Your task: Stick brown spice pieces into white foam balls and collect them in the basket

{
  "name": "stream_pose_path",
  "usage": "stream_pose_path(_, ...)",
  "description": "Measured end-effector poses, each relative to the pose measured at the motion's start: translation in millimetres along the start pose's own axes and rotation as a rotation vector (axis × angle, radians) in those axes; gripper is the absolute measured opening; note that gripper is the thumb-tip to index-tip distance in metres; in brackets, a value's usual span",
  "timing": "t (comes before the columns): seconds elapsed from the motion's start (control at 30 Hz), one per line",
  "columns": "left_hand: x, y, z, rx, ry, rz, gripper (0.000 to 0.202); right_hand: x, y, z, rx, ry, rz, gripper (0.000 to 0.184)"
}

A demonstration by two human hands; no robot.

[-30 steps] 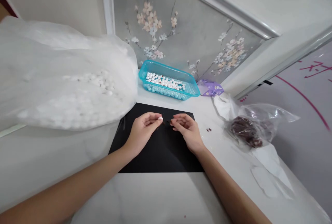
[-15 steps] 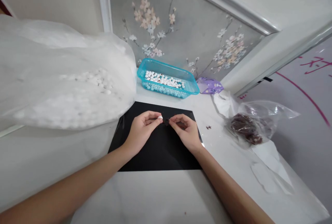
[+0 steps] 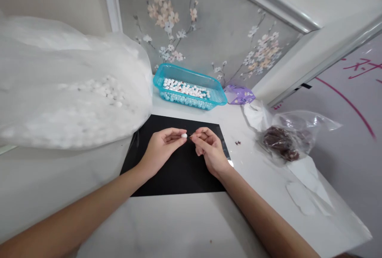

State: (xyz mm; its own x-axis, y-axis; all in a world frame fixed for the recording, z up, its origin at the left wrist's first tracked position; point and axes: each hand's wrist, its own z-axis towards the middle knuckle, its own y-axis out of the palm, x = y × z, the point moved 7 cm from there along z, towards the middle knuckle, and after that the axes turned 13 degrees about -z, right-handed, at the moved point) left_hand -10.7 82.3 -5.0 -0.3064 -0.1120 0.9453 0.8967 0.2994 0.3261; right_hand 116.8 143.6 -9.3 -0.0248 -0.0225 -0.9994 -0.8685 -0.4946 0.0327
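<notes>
Between the thumb and fingertips of my left hand (image 3: 156, 148) is a small white ball (image 3: 184, 135). Close by on its right, my right hand (image 3: 211, 150) pinches a tiny dark brown piece (image 3: 190, 136), its shape too small to make out. The piece is at or very near the ball; whether they touch I cannot tell. Both hands are over a black mat (image 3: 179, 180). Beyond them stands a blue plastic basket (image 3: 220, 99) holding many similar white balls (image 3: 186, 88).
A big translucent bag (image 3: 74, 90) of white balls bulges on the left. To the right lie a small dark brown piece (image 3: 238, 143), a clear bag of brown bits (image 3: 279, 140), a purple packet (image 3: 239, 94) and white paper (image 3: 304, 174). A flowered panel (image 3: 209, 23) rises behind.
My right hand has turned slightly, and its fingertips have come closer to the ball in my left hand. My left hand keeps its pinch. The whole view has shifted a little.
</notes>
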Motion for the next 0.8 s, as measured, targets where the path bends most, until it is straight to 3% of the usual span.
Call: stream_pose_path(0.8, 1.0, 2.6, -2.0, -0.021, -0.015, 0.042, 0.029, -0.7, -0.5, 1.5, -0.014, 0.005, 0.001, 0.021)
